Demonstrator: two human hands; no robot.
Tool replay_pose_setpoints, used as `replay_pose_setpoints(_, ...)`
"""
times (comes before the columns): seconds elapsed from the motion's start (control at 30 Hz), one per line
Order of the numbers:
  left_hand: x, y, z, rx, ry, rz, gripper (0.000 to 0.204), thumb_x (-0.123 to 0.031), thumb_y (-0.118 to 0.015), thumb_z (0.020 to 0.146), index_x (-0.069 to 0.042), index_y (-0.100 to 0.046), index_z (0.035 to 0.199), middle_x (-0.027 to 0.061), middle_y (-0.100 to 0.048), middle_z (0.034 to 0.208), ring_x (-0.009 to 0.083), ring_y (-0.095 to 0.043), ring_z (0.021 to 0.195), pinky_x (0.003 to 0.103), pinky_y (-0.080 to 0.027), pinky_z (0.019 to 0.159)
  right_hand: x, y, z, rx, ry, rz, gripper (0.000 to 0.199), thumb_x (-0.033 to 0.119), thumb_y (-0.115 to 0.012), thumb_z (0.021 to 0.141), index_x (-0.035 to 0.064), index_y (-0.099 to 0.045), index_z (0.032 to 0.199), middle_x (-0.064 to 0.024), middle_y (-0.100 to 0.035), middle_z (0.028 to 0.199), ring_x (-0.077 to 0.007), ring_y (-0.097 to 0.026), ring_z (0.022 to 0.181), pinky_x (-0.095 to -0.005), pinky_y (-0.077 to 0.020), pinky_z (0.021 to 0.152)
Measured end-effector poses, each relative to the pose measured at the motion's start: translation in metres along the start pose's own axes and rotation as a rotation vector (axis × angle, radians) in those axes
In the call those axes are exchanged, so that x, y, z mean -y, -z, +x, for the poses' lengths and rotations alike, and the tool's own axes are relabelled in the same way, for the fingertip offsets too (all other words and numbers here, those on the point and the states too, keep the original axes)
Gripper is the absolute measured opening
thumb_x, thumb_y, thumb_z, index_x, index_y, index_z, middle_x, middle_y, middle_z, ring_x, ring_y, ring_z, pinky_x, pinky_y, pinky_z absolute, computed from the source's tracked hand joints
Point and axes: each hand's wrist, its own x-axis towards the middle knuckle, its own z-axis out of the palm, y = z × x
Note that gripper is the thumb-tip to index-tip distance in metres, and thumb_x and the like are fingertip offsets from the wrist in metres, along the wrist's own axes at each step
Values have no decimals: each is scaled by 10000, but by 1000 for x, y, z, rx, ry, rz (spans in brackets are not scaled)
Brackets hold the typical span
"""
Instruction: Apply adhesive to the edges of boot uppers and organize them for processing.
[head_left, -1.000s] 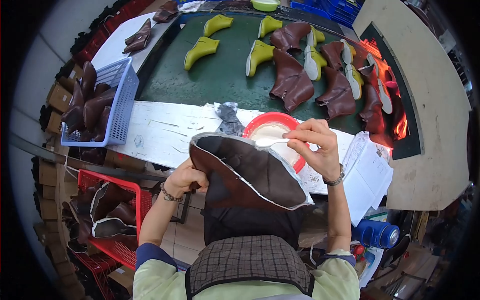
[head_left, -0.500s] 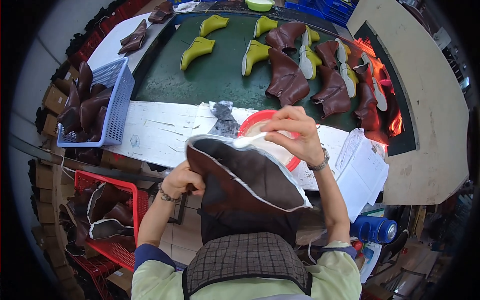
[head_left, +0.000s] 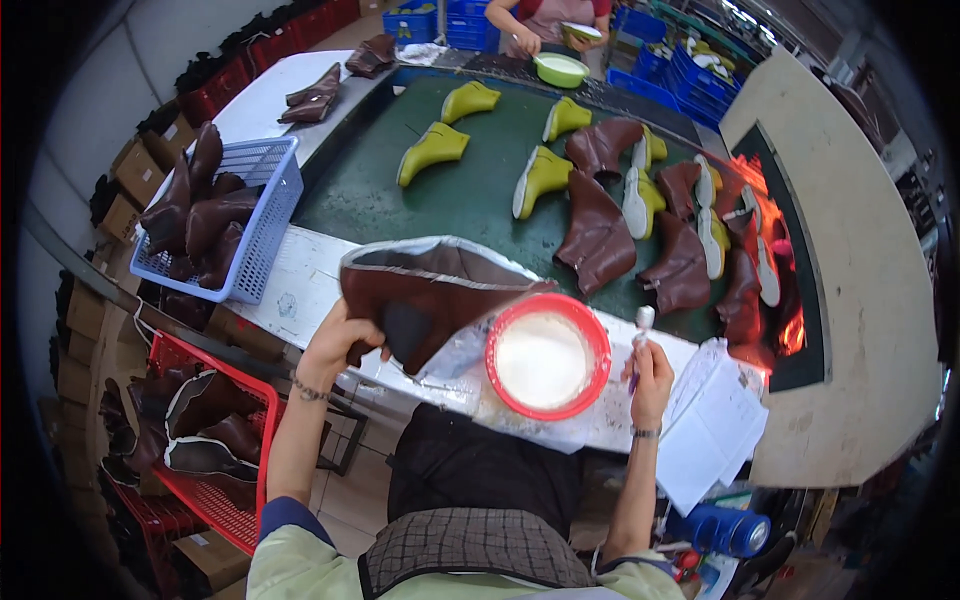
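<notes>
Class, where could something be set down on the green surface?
Bare patches: between the pale-blue basket and leftmost yellow form; between that form and the held brown boot. Crowded: right side of the green surface, with brown boots and yellow forms.

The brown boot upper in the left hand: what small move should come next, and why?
Perhaps lay the boot upper on a bare part of the green belt: its rim looks white, the right hand holds the brush clear of it, and similar uppers lie on that belt.
</notes>
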Motion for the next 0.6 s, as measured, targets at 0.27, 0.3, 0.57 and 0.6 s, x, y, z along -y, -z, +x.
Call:
replay_pose_setpoints(0.27, 18, -8, 240, -273, -514, 909, 424, -112, -690, 788, -17, -660, 1200, 161, -740, 1038, 260, -728, 919, 359, -561, 805, -58, 4, -6, -261, -179, 97, 143, 184, -532, 1058, 48, -573, 1061, 41, -491, 708, -11, -361, 464, -190, -275, 381)
replay_pose_setpoints(0.3, 23, -10, 276, -286, -510, 949, 408, -124, -712, 784, -34, -672, 1180, 214, -718, 1079, 334, -709, 1010, 389, -538, 892, -57, 4, -5, -269, -209, 74, 142, 182, -532, 1057, 46, -572, 1071, 43, -490, 705, -11, -363, 468, -189, -278, 385)
replay_pose_setpoints(0.57, 19, -6, 368, -329, -787, 1428, 757, -151, -834, 686, -114, -489, 1358, 247, -457, 1402, 482, -413, 1333, 547, -377, 1137, -55, -2, -6, -288, -224, 9, 150, 195, -526, 1065, 55, -572, 1096, 50, -467, 708, -3, -335, 455, -194, -230, 366)
replay_pose_setpoints(0.6, 0, 11, 355, -372, -899, 1497, 726, -153, -820, 691, -114, -510, 1347, 241, -476, 1388, 471, -425, 1328, 535, -379, 1137, -56, -2, -6, -286, -234, 9, 150, 195, -526, 1065, 55, -572, 1096, 50, -467, 708, -3, -335, 455, -194, -230, 366)
